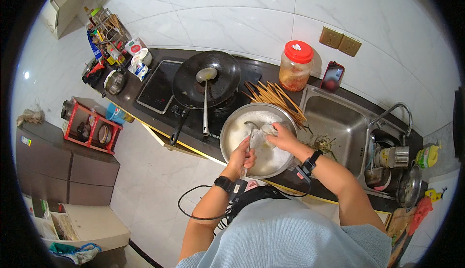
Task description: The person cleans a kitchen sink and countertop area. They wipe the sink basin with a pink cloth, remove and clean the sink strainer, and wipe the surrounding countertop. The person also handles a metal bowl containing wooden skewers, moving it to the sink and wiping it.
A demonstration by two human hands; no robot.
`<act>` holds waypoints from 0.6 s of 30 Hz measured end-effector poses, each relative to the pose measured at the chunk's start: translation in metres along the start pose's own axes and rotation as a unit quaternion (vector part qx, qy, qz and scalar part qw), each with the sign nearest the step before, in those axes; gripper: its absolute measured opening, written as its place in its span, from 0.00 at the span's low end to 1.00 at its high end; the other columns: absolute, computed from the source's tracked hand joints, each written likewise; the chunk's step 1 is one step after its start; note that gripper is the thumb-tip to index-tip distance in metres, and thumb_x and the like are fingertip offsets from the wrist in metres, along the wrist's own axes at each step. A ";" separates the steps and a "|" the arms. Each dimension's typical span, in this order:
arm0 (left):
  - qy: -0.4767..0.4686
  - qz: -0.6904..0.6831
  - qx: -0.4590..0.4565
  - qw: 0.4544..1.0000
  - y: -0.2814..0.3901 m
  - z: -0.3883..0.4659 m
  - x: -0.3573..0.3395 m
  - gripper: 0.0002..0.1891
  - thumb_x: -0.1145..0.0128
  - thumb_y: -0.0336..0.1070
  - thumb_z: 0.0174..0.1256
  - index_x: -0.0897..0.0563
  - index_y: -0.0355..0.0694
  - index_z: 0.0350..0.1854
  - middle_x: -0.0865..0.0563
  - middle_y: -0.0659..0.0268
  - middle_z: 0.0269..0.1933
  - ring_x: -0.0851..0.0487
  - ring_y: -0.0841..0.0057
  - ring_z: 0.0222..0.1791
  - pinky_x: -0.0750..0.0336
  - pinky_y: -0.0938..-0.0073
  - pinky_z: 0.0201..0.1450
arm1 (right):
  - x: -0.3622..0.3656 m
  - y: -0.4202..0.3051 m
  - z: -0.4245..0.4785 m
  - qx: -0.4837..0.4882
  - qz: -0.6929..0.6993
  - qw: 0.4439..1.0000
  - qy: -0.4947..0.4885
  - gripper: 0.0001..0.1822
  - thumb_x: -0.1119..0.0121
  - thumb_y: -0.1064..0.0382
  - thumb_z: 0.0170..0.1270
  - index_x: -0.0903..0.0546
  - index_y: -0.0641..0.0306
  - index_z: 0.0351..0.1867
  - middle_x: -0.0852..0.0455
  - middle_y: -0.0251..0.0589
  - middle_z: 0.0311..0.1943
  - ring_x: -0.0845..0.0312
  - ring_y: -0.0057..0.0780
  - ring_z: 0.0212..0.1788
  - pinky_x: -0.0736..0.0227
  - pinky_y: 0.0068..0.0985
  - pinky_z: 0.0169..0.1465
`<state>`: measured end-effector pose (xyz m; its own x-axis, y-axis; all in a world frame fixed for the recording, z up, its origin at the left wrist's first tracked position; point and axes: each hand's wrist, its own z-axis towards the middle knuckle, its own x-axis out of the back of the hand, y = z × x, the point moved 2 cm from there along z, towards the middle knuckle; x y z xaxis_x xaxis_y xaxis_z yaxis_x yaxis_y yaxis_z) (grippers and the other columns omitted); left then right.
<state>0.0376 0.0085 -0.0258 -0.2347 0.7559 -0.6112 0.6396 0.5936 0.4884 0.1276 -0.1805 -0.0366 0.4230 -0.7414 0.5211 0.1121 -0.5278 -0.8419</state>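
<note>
A large round metal basin (236, 164) of foamy, cloudy water stands at the counter's front edge, partly over the cooktop. My left hand (242, 158) grips the handle of a metal ladle (251, 132) whose curved head is over the foam. Opposite it, my right hand (281, 137) holds a whitish, wet cloth-like item (269, 130) above the water beside the ladle; its exact kind cannot be told. Behind the basin lies a loose pile of wooden chopsticks (270, 95).
A black wok (225, 64) with a metal ladle in it sits on the cooktop at left. A red-lidded jar (296, 68) and a phone (332, 75) stand by the wall. The steel sink (338, 112) at right holds plant scraps; dishes crowd its far end.
</note>
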 end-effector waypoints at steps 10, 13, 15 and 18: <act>-0.058 -0.016 0.048 0.997 -0.009 0.010 -0.026 0.22 0.64 0.60 0.75 0.27 0.48 0.51 0.31 0.69 0.21 0.44 0.83 0.10 0.51 0.82 0.10 | -0.011 -0.045 -0.009 0.116 -0.139 0.979 0.088 0.24 0.40 0.55 0.59 0.29 0.61 0.54 0.24 0.56 0.51 0.24 0.60 0.48 0.27 0.47 0.49; -0.067 -0.035 0.056 0.996 -0.007 -0.007 -0.040 0.21 0.61 0.55 0.77 0.34 0.56 0.66 0.30 0.69 0.25 0.45 0.84 0.11 0.50 0.85 0.10 | 0.005 -0.032 0.016 0.063 -0.117 0.983 0.123 0.22 0.40 0.55 0.59 0.28 0.64 0.51 0.23 0.56 0.50 0.23 0.59 0.48 0.27 0.46 0.49; -0.005 0.018 0.058 0.998 -0.003 -0.017 -0.044 0.22 0.60 0.52 0.77 0.38 0.61 0.71 0.30 0.69 0.26 0.45 0.85 0.12 0.50 0.85 0.10 | 0.017 -0.027 0.024 0.059 -0.099 0.983 0.142 0.21 0.40 0.57 0.59 0.27 0.67 0.50 0.22 0.57 0.48 0.24 0.57 0.50 0.28 0.44 0.50; -0.051 0.052 0.039 0.997 -0.002 -0.022 -0.036 0.22 0.61 0.49 0.78 0.40 0.62 0.72 0.32 0.70 0.24 0.46 0.85 0.12 0.52 0.85 0.10 | 0.027 -0.009 0.035 0.066 -0.052 0.978 0.191 0.22 0.39 0.58 0.58 0.27 0.68 0.51 0.22 0.57 0.48 0.25 0.54 0.51 0.29 0.41 0.51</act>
<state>0.0292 -0.0137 0.0088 -0.0911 0.7780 -0.6217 0.7119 0.4874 0.5056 0.1692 -0.1809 -0.0200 0.0397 -0.8010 0.5974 0.2631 -0.5684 -0.7796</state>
